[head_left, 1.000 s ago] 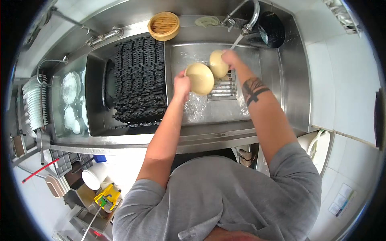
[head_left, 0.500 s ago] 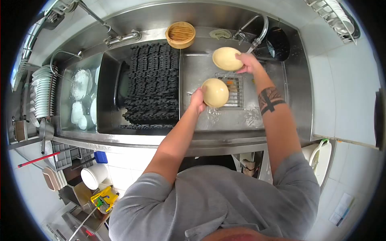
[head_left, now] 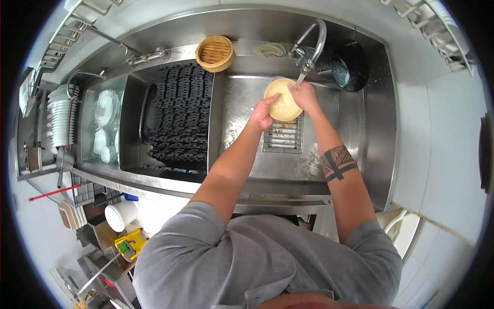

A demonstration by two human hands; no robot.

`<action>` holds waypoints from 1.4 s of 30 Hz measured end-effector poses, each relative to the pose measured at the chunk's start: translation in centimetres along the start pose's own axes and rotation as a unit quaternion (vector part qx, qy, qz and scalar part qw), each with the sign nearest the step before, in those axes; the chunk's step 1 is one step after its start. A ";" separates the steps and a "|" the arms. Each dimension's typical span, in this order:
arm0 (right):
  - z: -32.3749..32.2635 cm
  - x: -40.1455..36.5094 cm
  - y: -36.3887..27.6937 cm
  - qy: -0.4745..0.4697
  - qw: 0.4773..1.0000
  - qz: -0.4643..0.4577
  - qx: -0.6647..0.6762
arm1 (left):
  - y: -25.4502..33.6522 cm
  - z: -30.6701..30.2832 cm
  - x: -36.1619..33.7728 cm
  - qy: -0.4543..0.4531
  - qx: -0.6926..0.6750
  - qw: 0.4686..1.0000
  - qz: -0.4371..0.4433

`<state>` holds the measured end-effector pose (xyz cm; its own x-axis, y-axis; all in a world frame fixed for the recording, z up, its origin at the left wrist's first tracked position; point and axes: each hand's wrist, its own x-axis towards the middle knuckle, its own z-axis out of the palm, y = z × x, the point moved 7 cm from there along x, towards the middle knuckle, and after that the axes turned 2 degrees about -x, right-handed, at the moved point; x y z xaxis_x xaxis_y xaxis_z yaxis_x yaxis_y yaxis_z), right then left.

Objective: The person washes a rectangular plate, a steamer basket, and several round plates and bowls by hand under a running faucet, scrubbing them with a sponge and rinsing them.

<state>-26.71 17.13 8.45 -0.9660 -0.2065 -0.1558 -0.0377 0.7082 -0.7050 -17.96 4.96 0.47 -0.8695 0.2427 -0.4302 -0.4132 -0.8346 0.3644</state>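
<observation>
A pale yellow bowl point(head_left: 284, 107) is under the running tap point(head_left: 320, 38), with water falling into it. My left hand point(head_left: 263, 114) grips the bowl's left rim, its thumb over the inside. At the upper right rim, my right hand point(head_left: 304, 98) is closed on the same bowl, its fingers partly hidden. Only one bowl shows; whether the second is stacked beneath it I cannot tell. Below the bowl lies a metal drain grate point(head_left: 283, 141) with food scraps under its bars, in the steel sink point(head_left: 242, 149).
A bamboo steamer point(head_left: 215, 53) sits on the back ledge beside a greenish cloth point(head_left: 270, 49). A dark pan point(head_left: 350, 66) leans in the back right corner. Black ribbed mats point(head_left: 180, 113) fill the middle basin. Dishes soak in the left basin point(head_left: 105, 129), near racked plates point(head_left: 63, 116).
Two bowls were held apart, one per hand; now both hands meet on one visible bowl under the tap. My left hand moved up, my right hand slightly down and left.
</observation>
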 end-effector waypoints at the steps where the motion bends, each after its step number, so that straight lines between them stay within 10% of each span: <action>1: -0.1 0.2 0.3 0.020 1.000 -0.010 0.010 | -0.4 -0.2 1.0 -0.015 -0.021 1.000 -0.008; 4: 0.6 3.1 3.5 0.002 0.998 -0.004 0.068 | 0.5 -1.0 2.7 0.046 0.106 0.993 0.008; 6: 2.8 5.0 7.0 -0.014 0.814 0.145 0.562 | 4.0 -0.5 3.7 0.058 0.240 0.965 0.091; 8: 4.9 8.7 7.9 -0.108 0.850 0.069 0.511 | 6.6 1.3 2.7 0.067 0.378 0.910 0.157; 10: 5.8 10.9 6.6 -0.146 0.855 0.140 0.477 | 9.0 3.6 -0.5 0.171 0.715 0.645 0.209; 13: 4.1 12.0 3.3 -0.146 0.795 0.222 0.546 | 7.3 2.5 -4.3 0.169 0.805 0.554 0.127; 14: 3.6 10.3 2.3 -0.146 0.768 0.258 0.568 | 6.7 1.1 -5.5 0.175 0.802 0.557 0.127; 16: 4.3 7.6 2.2 -0.195 0.673 0.032 0.713 | 5.4 -0.8 -8.3 0.191 0.788 0.577 0.099; 20: 9.1 -8.3 2.6 -0.180 0.900 -0.025 0.397 | 4.4 -0.8 -13.6 0.161 0.775 0.606 0.072; 22: 11.7 -15.8 1.4 -0.302 0.845 0.050 0.438 | 4.2 2.2 -17.0 0.080 0.802 0.585 0.088; 26: 13.3 -20.1 4.4 -0.028 0.846 0.185 0.500 | 4.1 5.2 -22.0 -0.056 0.818 0.533 0.210; 27: 11.1 -20.7 1.4 0.000 0.891 0.095 0.443 | 4.9 5.6 -23.8 -0.064 0.792 0.544 0.268; 30: 5.9 -23.5 -8.4 0.062 0.949 -0.152 0.268 | 8.4 4.8 -31.1 0.017 0.731 0.552 0.400; 32: 4.3 -25.3 -12.6 0.110 0.967 -0.194 0.123 | 11.4 3.0 -37.3 0.070 0.751 0.563 0.337; 36: 3.1 -28.7 -16.5 0.225 0.903 -0.345 -0.123 | 14.5 -4.4 -54.0 0.062 0.751 0.552 0.357; 42: 3.3 -27.6 -13.6 0.271 0.928 -0.236 -0.096 | 13.3 -30.7 -84.6 0.498 0.629 0.580 0.141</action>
<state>1.28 10.95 20.05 -0.8154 -0.1906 0.5466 -0.4837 0.7431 -0.4624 58.39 -41.85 16.34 -0.6211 -0.7454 -0.2422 -0.7078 0.4007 0.5817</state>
